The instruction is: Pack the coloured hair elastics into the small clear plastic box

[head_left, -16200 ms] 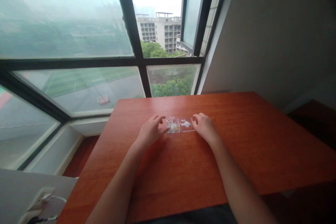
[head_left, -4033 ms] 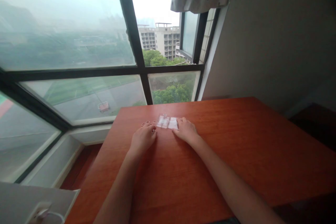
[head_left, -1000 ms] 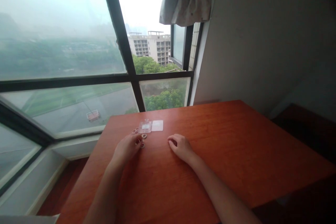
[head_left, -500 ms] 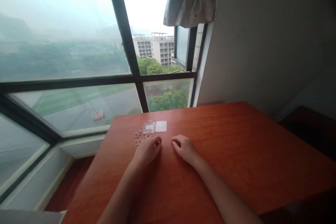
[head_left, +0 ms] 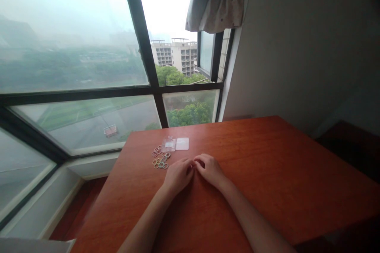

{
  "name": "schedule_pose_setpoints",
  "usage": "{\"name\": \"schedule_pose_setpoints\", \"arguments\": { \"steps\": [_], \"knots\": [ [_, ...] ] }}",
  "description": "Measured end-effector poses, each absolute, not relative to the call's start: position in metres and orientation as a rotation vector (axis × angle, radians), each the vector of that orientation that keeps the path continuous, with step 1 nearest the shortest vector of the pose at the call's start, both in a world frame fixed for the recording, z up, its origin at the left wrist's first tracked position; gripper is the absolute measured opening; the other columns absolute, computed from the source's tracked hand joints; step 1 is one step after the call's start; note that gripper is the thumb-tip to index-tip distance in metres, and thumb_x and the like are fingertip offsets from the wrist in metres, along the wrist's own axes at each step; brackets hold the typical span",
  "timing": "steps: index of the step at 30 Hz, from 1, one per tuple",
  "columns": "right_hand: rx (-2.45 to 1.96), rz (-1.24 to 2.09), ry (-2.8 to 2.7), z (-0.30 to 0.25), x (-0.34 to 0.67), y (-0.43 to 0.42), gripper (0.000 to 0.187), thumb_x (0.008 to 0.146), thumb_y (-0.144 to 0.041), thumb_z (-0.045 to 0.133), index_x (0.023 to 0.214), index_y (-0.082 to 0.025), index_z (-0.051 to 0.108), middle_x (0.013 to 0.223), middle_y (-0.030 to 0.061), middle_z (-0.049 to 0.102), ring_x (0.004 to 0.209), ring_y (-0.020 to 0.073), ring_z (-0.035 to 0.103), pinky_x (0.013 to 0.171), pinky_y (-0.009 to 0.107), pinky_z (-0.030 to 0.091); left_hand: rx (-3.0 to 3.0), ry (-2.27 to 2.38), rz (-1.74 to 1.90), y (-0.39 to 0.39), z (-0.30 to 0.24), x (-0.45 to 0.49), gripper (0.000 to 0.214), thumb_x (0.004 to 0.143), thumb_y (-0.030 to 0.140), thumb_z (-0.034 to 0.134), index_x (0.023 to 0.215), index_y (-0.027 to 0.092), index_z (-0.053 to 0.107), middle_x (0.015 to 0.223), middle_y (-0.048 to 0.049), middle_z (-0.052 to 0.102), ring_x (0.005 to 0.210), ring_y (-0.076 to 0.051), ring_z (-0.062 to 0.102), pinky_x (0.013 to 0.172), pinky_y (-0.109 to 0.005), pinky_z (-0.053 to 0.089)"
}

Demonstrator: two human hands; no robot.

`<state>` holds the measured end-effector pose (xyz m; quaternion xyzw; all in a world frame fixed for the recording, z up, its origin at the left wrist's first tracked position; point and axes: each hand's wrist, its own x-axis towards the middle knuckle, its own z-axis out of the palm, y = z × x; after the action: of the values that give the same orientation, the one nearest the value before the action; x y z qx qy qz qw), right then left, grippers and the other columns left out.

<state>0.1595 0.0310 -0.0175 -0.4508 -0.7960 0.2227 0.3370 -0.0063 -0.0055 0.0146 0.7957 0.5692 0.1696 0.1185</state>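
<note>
My left hand (head_left: 179,173) and my right hand (head_left: 209,169) meet over the middle of the table, fingertips together. Both have curled, pinching fingers; whatever lies between the tips is too small or hidden to name. To the left of my left hand lie several small coloured rings (head_left: 160,162) in a loose cluster. Just behind them are more pinkish rings (head_left: 154,152). Beyond my hands, a clear plastic box (head_left: 169,144) rests beside a flat whitish translucent square (head_left: 182,143), which may be its lid.
The reddish-brown wooden table (head_left: 267,158) extends to the right, up to a grey wall (head_left: 291,55). A dark window frame (head_left: 156,87) borders its far left side. A short curtain (head_left: 218,4) hangs above the far edge.
My left hand has moved right, away from the rings, uncovering them, and its fingertips now meet those of my right hand. My right hand has hardly moved.
</note>
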Motion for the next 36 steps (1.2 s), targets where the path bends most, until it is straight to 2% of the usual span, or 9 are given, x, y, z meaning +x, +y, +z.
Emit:
{"name": "schedule_pose_setpoints", "arguments": {
  "steps": [11, 22, 36],
  "knots": [
    [-1.127, 0.547, -2.106, -0.018, 0.159, 0.031, 0.016, 0.08, -0.014, 0.059, 0.09, -0.02, 0.07, 0.088, 0.0045, 0.071, 0.083, 0.0175, 0.062, 0.079, 0.027, 0.047, 2.323, 1.627, 0.53, -0.003, 0.01, -0.008, 0.014, 0.086, 0.02, 0.048, 0.089, 0.021, 0.062, 0.092, -0.0039, 0.068, 0.082, -0.017, 0.061, 0.07, -0.024, 0.04],
    [-1.129, 0.549, -2.062, -0.02, 0.158, 0.031, 0.015, 0.082, -0.015, 0.057, 0.09, -0.02, 0.069, 0.087, 0.0043, 0.071, 0.08, 0.0172, 0.062, 0.076, 0.027, 0.046, 2.308, 1.629, 0.638, -0.001, 0.004, -0.004, 0.016, 0.084, 0.015, 0.048, 0.093, 0.021, 0.061, 0.089, -0.003, 0.066, 0.078, -0.016, 0.058, 0.069, -0.024, 0.038],
    [-1.141, 0.57, -2.086, -0.018, 0.159, 0.03, 0.016, 0.082, -0.014, 0.056, 0.089, -0.02, 0.069, 0.09, 0.0048, 0.071, 0.085, 0.0179, 0.063, 0.08, 0.028, 0.047, 2.312, 1.556, 0.662, -0.001, 0.003, -0.006, 0.013, 0.083, 0.016, 0.048, 0.087, 0.019, 0.06, 0.088, -0.0043, 0.066, 0.078, -0.016, 0.059, 0.069, -0.024, 0.039]
  ]
}}
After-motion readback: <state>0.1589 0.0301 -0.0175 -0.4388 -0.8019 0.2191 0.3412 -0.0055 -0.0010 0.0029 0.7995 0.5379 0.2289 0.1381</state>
